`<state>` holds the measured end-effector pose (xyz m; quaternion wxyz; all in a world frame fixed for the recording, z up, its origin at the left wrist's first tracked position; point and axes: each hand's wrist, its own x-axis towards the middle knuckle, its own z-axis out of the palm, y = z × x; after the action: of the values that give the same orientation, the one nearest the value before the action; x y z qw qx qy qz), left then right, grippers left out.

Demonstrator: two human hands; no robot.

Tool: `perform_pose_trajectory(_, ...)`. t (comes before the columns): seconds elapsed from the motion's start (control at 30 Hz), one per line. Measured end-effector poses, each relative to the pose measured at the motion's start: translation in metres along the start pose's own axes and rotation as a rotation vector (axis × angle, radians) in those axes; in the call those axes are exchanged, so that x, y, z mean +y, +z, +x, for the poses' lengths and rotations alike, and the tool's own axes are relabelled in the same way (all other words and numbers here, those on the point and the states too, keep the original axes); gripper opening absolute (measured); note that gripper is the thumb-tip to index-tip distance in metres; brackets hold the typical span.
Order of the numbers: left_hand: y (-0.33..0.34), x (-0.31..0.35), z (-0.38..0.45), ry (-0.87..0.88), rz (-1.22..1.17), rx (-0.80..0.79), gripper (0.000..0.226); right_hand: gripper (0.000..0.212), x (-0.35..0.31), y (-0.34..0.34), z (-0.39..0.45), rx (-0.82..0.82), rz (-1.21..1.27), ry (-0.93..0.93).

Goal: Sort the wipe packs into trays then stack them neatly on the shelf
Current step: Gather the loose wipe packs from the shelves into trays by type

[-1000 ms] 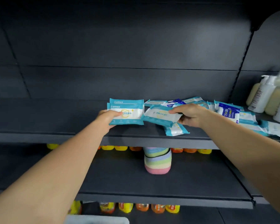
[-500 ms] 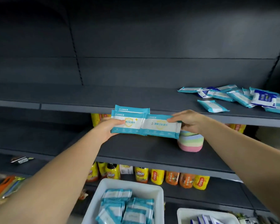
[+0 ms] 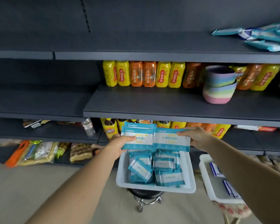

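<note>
— Dark store shelving fills the view, with drink bottles (image 3: 144,73) on the middle shelf and a pastel bowl stack (image 3: 219,85) beside them. Where do the wipe packs stand?

— Both hands are busy just above the white tray (image 3: 121,175), which sits on a black stool (image 3: 145,198). The left hand (image 3: 118,143) grips two teal packs (image 3: 137,136) by their left edge; the right hand (image 3: 196,137) pinches one teal pack (image 3: 170,139) by its right edge. All three are held flat, touching side by side

— And the tray itself?

— Already several teal packs lie in it, loosely layered. A second tray (image 3: 205,173) to the right holds a few blue-labelled packs (image 3: 217,171)

— So how much is left?

— Plenty, I'd judge. A heap of unsorted packs (image 3: 265,37) lies on the top shelf (image 3: 136,54) at the far right, and no tidy stacking on the shelf has begun
</note>
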<state>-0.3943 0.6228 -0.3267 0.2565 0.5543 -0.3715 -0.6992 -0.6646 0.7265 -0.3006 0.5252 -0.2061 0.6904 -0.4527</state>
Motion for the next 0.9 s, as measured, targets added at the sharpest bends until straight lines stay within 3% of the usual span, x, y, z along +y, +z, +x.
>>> perform_pose_trajectory(0.07, -0.008, -0.018, 0.021, -0.044, 0.011, 0.020, 0.024, 0.028, 0.019, 0.011, 0.021, 0.032, -0.010, 0.072)
perform_pose_trajectory(0.17, -0.020, -0.042, 0.062, -0.111, 0.041, 0.009, 0.038, 0.032, 0.045, 0.025, 0.056, 0.016, 0.013, 0.122)
perform_pose_trajectory(0.23, -0.026, -0.055, 0.091, -0.157, 0.054, 0.002, 0.033, 0.044, 0.063, 0.032, 0.083, 0.000, 0.001, 0.168)
perform_pose_trajectory(0.33, -0.028, -0.074, 0.136, -0.227, 0.041, 0.030, 0.016, 0.026, 0.090, 0.043, 0.123, -0.033, -0.050, 0.222)
perform_pose_trajectory(0.5, -0.026, -0.099, 0.209, -0.313, 0.073, 0.069, 0.030, 0.015, 0.143, 0.063, 0.167, -0.076, -0.175, 0.297)
perform_pose_trajectory(0.63, -0.021, -0.121, 0.250, -0.372, 0.091, 0.076, 0.041, 0.014, 0.185, 0.078, 0.181, -0.063, -0.243, 0.356)
perform_pose_trajectory(0.77, -0.016, -0.139, 0.276, -0.412, 0.142, 0.079, 0.017, 0.018, 0.214, 0.097, 0.189, -0.038, -0.269, 0.397)
perform_pose_trajectory(0.9, -0.017, -0.154, 0.285, -0.437, 0.211, 0.100, 0.018, 0.016, 0.235, 0.114, 0.192, -0.042, -0.317, 0.395)
